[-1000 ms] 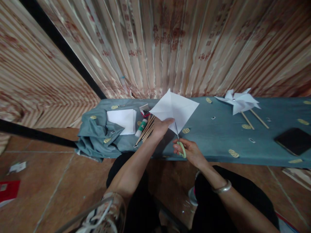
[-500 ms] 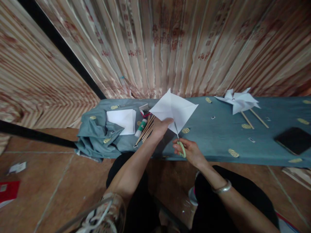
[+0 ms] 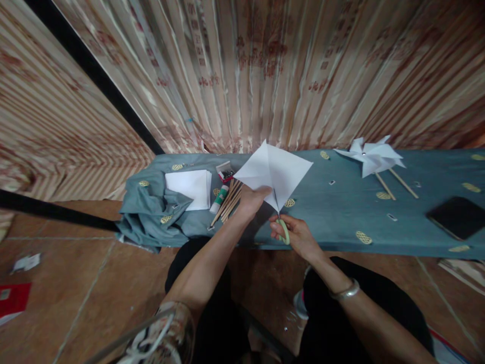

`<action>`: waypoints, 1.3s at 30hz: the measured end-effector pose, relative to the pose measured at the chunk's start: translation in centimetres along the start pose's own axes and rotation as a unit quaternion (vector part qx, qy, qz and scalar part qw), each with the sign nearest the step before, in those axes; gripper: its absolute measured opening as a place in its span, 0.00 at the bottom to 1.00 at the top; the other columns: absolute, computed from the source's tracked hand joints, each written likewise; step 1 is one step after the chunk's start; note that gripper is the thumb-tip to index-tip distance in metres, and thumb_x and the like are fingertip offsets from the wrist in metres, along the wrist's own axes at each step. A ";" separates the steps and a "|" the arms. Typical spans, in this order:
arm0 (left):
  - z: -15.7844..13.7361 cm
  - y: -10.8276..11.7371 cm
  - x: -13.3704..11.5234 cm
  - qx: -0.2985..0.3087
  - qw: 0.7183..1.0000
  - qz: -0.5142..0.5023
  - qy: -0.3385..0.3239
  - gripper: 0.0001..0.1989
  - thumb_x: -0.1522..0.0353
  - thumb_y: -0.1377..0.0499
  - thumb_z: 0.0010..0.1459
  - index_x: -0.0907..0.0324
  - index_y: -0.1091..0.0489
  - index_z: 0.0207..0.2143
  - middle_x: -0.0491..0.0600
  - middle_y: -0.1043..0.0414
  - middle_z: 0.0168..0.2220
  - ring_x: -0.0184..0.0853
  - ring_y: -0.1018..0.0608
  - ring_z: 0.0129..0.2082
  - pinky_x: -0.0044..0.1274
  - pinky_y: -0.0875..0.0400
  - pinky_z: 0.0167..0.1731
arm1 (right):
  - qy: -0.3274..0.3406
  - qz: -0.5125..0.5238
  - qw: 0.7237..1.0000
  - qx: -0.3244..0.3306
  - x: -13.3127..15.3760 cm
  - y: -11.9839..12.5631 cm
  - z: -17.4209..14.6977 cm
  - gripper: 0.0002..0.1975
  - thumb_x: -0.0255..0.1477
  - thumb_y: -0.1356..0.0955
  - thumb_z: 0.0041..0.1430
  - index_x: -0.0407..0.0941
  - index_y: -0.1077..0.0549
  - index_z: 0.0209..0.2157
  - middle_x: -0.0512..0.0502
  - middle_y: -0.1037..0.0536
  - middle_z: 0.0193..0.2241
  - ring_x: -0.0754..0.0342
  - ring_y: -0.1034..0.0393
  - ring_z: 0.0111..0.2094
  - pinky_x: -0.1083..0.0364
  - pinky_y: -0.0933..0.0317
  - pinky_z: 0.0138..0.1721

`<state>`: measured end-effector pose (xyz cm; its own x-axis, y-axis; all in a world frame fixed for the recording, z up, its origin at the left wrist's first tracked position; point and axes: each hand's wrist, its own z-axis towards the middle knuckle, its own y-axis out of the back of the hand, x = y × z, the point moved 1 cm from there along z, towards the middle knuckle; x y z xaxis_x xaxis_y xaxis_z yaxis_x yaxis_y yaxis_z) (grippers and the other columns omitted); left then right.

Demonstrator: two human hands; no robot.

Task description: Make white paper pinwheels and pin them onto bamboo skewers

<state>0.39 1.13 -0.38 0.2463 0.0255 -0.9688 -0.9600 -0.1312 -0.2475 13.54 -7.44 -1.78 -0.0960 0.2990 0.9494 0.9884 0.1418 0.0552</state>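
Note:
A square sheet of white paper (image 3: pixel 286 164) with crease lines is held up over the cloth, one corner pointing at me. My left hand (image 3: pixel 253 198) grips its near left side, thumb on top. Green-handled scissors (image 3: pixel 283 231) are in my right hand (image 3: pixel 297 233), their blades at the paper's near corner along the crease. Just left of the paper lie several thin wooden sticks (image 3: pixel 230 202), a glue stick (image 3: pixel 219 198) with a green label, and a small open red box (image 3: pixel 226 173) of dark bits. Farther left is a stack of white paper (image 3: pixel 188 188).
Paper pinwheels (image 3: pixel 375 156) on wooden sticks lie at the right, with a dark flat object (image 3: pixel 458 217) nearer the edge. A blue-green patterned cloth (image 3: pixel 333 217) covers the narrow table. A pleated curtain (image 3: pixel 257 76) hangs behind; a black pole (image 3: pixel 98 81) slants at the left.
The scissor blades now sit more closed at the paper's near corner. The paper has shifted slightly right, its right corner reaching farther out. My left hand keeps its grip.

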 end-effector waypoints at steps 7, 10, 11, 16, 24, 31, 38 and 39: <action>0.0 0.1 0.5 0.002 1.000 -0.005 0.021 0.15 0.68 0.33 0.36 0.61 0.27 0.31 0.50 0.21 0.33 0.39 0.21 0.34 0.30 0.26 0.40 | 0.013 0.000 1.000 -0.002 -0.6 0.1 0.1 0.24 0.50 0.24 0.42 0.45 0.24 0.32 0.51 0.24 0.19 0.56 0.29 0.22 0.57 0.36 0.25; 0.1 0.2 0.7 0.009 1.000 -0.006 0.018 0.15 0.68 0.33 0.36 0.61 0.27 0.31 0.50 0.21 0.33 0.40 0.21 0.35 0.30 0.26 0.40 | 0.014 -0.007 1.000 -0.003 -0.7 0.1 0.2 0.24 0.49 0.24 0.42 0.44 0.24 0.33 0.51 0.24 0.19 0.56 0.30 0.22 0.58 0.38 0.24; 0.2 0.2 0.7 0.009 1.000 -0.007 0.015 0.15 0.68 0.33 0.36 0.60 0.27 0.31 0.50 0.21 0.33 0.40 0.21 0.35 0.30 0.26 0.40 | 0.013 -0.007 1.000 -0.003 -0.8 0.1 0.2 0.24 0.50 0.25 0.43 0.44 0.24 0.33 0.51 0.24 0.19 0.56 0.30 0.22 0.58 0.38 0.23; 0.1 0.2 0.6 0.011 1.000 -0.014 0.016 0.17 0.67 0.33 0.36 0.61 0.26 0.32 0.50 0.21 0.33 0.39 0.21 0.34 0.30 0.26 0.40 | 0.013 -0.007 1.000 -0.005 -1.0 0.1 0.3 0.24 0.50 0.25 0.43 0.44 0.23 0.32 0.52 0.25 0.18 0.57 0.31 0.21 0.58 0.39 0.23; -0.1 0.2 0.4 0.029 1.000 -0.011 0.001 0.18 0.69 0.33 0.37 0.60 0.27 0.35 0.49 0.21 0.34 0.39 0.21 0.35 0.30 0.27 0.41 | 0.002 0.001 1.000 -0.008 -0.5 0.3 0.2 0.26 0.50 0.24 0.40 0.44 0.23 0.32 0.51 0.24 0.19 0.57 0.31 0.21 0.58 0.38 0.24; -0.4 0.0 0.2 0.052 0.998 -0.028 0.013 0.24 0.68 0.34 0.35 0.60 0.27 0.40 0.48 0.22 0.33 0.38 0.23 0.34 0.28 0.28 0.38 | 0.019 -0.004 1.000 -0.009 -0.4 0.3 0.2 0.26 0.52 0.25 0.41 0.44 0.22 0.32 0.51 0.24 0.19 0.56 0.31 0.21 0.56 0.37 0.24; -0.3 0.0 0.3 0.045 0.998 -0.031 0.015 0.21 0.68 0.34 0.35 0.60 0.28 0.36 0.48 0.22 0.32 0.37 0.23 0.33 0.29 0.28 0.39 | 0.014 0.000 1.000 -0.022 -0.8 0.1 0.3 0.26 0.52 0.24 0.41 0.44 0.23 0.32 0.51 0.24 0.18 0.56 0.32 0.21 0.56 0.38 0.24; -0.3 0.0 0.4 0.046 0.998 -0.032 0.016 0.20 0.68 0.34 0.35 0.60 0.28 0.36 0.48 0.22 0.33 0.37 0.23 0.33 0.29 0.28 0.39 | 0.012 0.007 1.000 -0.023 -0.8 0.1 0.3 0.27 0.52 0.24 0.40 0.44 0.23 0.32 0.51 0.24 0.18 0.56 0.32 0.20 0.56 0.38 0.24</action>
<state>0.50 0.84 -0.73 0.3106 0.0000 -0.9505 -0.9498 -0.0384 -0.3104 13.69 -7.37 -2.60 -0.0806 0.2787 0.9570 0.9940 0.0942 0.0563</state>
